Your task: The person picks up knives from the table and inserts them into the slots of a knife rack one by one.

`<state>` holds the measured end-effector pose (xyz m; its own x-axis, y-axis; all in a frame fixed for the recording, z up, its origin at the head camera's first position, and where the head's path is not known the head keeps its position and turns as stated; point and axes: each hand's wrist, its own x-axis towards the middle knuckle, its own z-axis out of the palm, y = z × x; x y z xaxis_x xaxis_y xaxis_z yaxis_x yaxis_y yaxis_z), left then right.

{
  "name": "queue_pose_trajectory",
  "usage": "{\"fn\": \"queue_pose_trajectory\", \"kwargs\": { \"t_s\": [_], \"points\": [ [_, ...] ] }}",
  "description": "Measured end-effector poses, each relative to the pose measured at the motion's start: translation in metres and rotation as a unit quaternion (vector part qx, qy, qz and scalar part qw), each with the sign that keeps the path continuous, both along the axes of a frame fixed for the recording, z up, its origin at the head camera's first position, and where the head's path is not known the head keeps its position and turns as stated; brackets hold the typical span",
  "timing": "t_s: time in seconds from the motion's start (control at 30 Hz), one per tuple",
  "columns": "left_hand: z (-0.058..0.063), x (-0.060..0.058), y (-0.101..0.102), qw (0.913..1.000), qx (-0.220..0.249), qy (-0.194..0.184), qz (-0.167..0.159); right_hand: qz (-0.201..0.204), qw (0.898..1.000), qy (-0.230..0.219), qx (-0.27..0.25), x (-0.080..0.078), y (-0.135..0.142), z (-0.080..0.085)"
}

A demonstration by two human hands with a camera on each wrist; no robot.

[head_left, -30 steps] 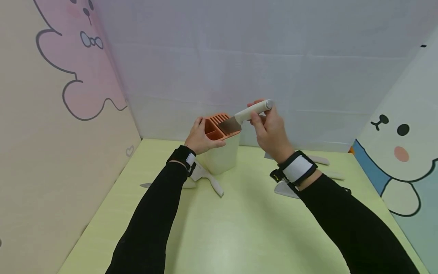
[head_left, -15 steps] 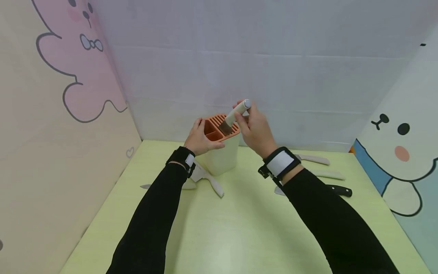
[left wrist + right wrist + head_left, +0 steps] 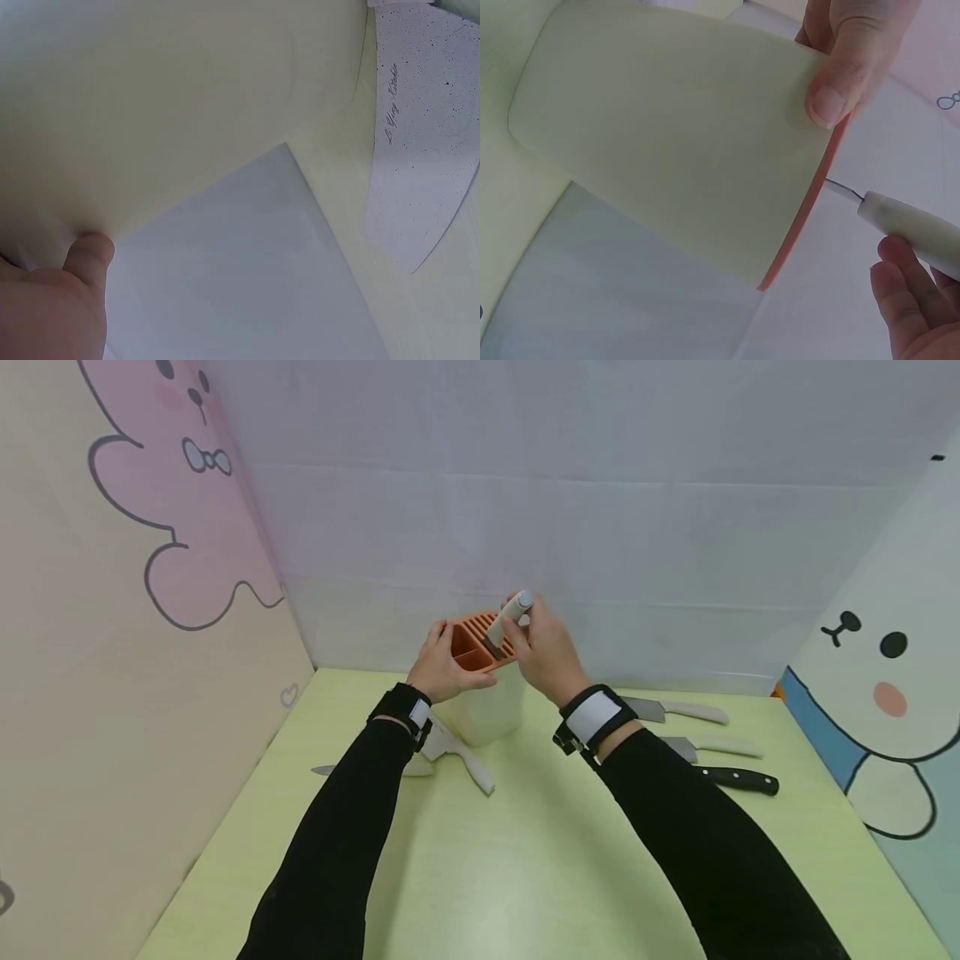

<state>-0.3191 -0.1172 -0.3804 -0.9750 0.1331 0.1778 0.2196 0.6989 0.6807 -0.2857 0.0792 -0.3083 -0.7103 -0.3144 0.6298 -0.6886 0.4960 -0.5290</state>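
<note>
A cream knife block (image 3: 491, 706) with an orange slotted top stands at the back of the table. My left hand (image 3: 438, 670) grips its left upper edge, thumb across the front. In my right hand (image 3: 551, 660) is a knife (image 3: 507, 617) with a cream handle, tilted over the top. Most of its blade is down in a slot; only a short length shows. The right wrist view shows the knife handle (image 3: 911, 225) just off the orange rim, with my left thumb (image 3: 829, 105) on the block. The left wrist view shows the block's wall (image 3: 180, 97) close up.
A cleaver (image 3: 471, 768) and a smaller knife (image 3: 417, 767), partly behind my left arm, lie left of the block. To the right lie two pale-handled knives (image 3: 693, 711) and a black-handled knife (image 3: 738, 779). A white wall (image 3: 600, 527) stands close behind.
My right hand has moved left and down with the knife. Its handle has tipped steeper and its blade has gone deeper into the slot. My left hand keeps its grip on the block.
</note>
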Motion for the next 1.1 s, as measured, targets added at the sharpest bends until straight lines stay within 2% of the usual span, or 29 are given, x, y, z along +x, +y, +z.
{"fn": "queue_pose_trajectory", "kwargs": {
  "t_s": [0.5,0.8,1.1],
  "points": [
    [0.001,0.002,0.002,1.0000,0.007,0.004,-0.004,-0.013,0.999,-0.026,0.023,-0.003,-0.003,-0.015],
    [0.001,-0.001,0.001,1.0000,0.009,0.002,-0.002,-0.016,0.999,-0.025,0.032,-0.003,-0.005,-0.015],
    [-0.001,0.000,0.000,1.0000,0.000,0.004,0.006,-0.032,0.996,-0.054,0.062,-0.004,-0.010,-0.018]
  ]
}}
